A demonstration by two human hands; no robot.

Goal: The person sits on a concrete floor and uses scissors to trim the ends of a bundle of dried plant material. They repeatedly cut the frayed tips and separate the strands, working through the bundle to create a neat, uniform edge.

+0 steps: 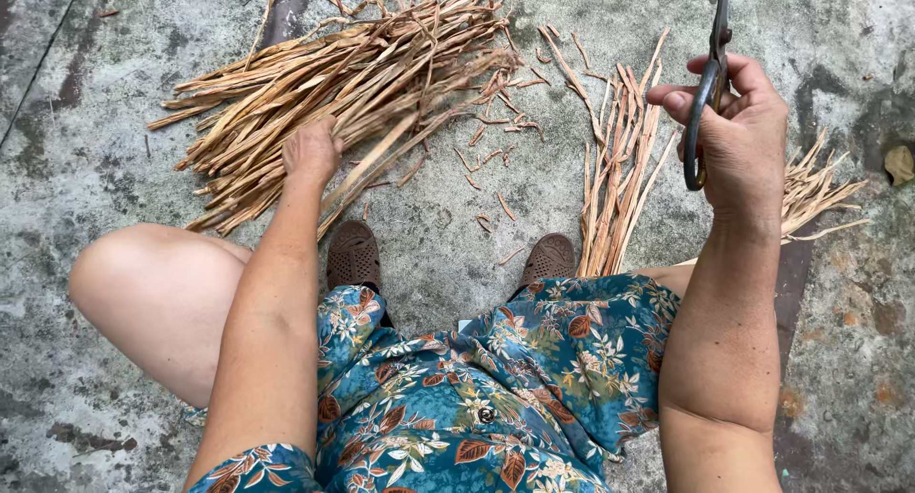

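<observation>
The left hand (pixel 310 153) grasps dried tan strips from the large upper-left pile (pixel 334 83), the right hand (pixel 739 135) grips dark metal scissors (pixel 710 83), and only a smaller trimmed bundle (pixel 620 169) lies centre-right.

Left hand (pixel 310 152) on dried strips (pixel 334 83); right hand (pixel 739 135) grips scissors (pixel 710 83).

Two bare hands show: the left hand (pixel 310 152) at about ten o'clock, the right hand (pixel 739 135) at about two o'clock

One pair of scissors (pixel 707 92), metal, at two o'clock in the right hand's closed grip

Three heaps of dried tan strips: one large pile (pixel 343 83) at eleven o'clock under the left hand, one smaller bundle (pixel 620 159) at one o'clock, one small bunch (pixel 820 193) at three o'clock behind the right wrist; single strips are too many to count

Two brown shoes: one (pixel 354 256) near centre, one (pixel 549 258) toward five o'clock of the bundle

One dry leaf (pixel 899 164) at three o'clock
</observation>
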